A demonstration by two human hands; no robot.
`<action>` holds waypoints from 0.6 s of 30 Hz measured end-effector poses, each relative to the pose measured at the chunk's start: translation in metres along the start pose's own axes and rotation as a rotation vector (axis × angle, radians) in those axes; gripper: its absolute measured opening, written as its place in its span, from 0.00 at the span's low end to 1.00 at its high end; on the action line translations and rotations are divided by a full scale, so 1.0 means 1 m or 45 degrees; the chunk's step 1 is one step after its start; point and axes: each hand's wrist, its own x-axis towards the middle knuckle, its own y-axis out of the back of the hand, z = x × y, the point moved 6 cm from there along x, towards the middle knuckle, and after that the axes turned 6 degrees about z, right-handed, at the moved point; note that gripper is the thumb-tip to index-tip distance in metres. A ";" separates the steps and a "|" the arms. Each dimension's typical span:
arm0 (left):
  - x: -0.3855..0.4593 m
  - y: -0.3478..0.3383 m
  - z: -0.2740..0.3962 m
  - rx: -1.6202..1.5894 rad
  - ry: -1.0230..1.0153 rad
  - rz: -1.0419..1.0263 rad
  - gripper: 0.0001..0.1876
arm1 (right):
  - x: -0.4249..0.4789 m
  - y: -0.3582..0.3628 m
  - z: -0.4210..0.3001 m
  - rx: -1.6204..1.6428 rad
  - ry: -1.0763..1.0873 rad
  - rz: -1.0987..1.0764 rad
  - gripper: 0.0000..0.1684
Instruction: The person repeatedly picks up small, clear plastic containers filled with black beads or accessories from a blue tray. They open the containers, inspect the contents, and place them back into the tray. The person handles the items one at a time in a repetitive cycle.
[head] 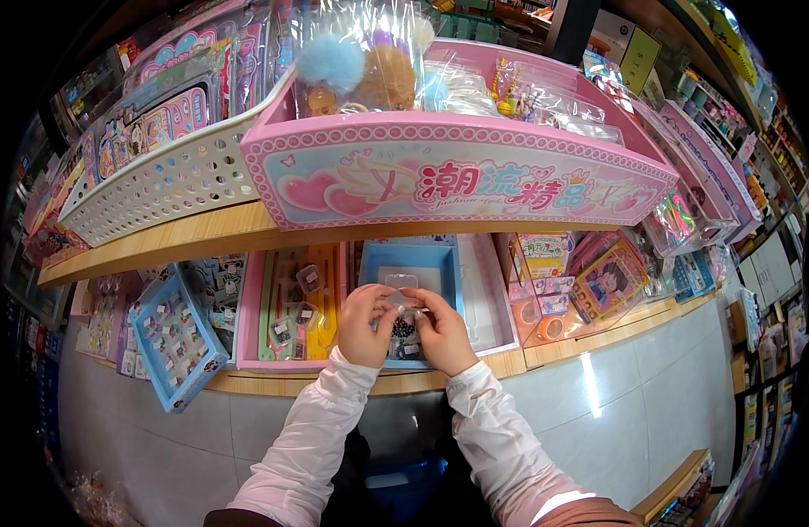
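My left hand and my right hand meet over a light-blue cardboard box on the lower shelf. Between their fingertips they hold a small clear plastic case, its transparent lid raised on the far side. Dark beads show between my hands; whether all of them are inside the case I cannot tell. Below them, in the blue box, lies a small clear case with dark contents and a white label. My fingers partly hide the case I hold.
Close above my hands juts the wooden upper shelf, bearing a pink display box and a white perforated basket. Left is a pink tray with small cases; a tilted blue box overhangs the edge. A clear bin stands right.
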 end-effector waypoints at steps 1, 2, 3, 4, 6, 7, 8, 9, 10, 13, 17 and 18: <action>0.001 0.002 0.003 0.098 -0.046 0.026 0.18 | 0.000 0.000 0.001 0.025 -0.025 -0.003 0.23; 0.002 0.004 0.006 0.196 -0.092 0.051 0.18 | 0.000 0.001 0.002 0.050 -0.050 -0.005 0.23; 0.003 0.006 0.010 0.296 -0.138 0.078 0.18 | 0.000 0.001 0.001 0.061 -0.052 -0.003 0.24; 0.003 0.005 0.008 0.278 -0.095 0.057 0.19 | 0.000 0.001 -0.002 0.072 -0.054 0.000 0.24; 0.003 0.004 0.005 0.237 -0.010 0.015 0.22 | -0.001 0.002 -0.004 0.113 -0.068 -0.006 0.24; 0.004 0.001 0.004 0.215 0.015 -0.049 0.23 | -0.001 0.003 -0.003 0.144 -0.080 -0.014 0.24; 0.004 -0.001 0.002 0.192 0.040 -0.113 0.24 | -0.001 0.003 -0.002 0.174 -0.092 -0.023 0.25; 0.005 -0.003 0.001 0.168 0.066 -0.177 0.26 | -0.001 0.004 -0.001 0.183 -0.080 -0.028 0.25; 0.005 -0.005 0.000 0.181 0.090 -0.245 0.25 | -0.001 0.004 0.000 0.192 -0.068 -0.033 0.25; 0.003 -0.008 -0.003 0.042 0.214 -0.378 0.23 | -0.002 0.002 -0.001 0.188 -0.037 -0.080 0.25; 0.002 -0.010 -0.007 -0.252 0.409 -0.378 0.17 | -0.001 0.002 -0.004 0.192 0.059 -0.048 0.27; 0.002 -0.009 -0.008 -0.221 0.434 -0.376 0.16 | -0.001 0.001 -0.004 0.179 0.036 -0.057 0.27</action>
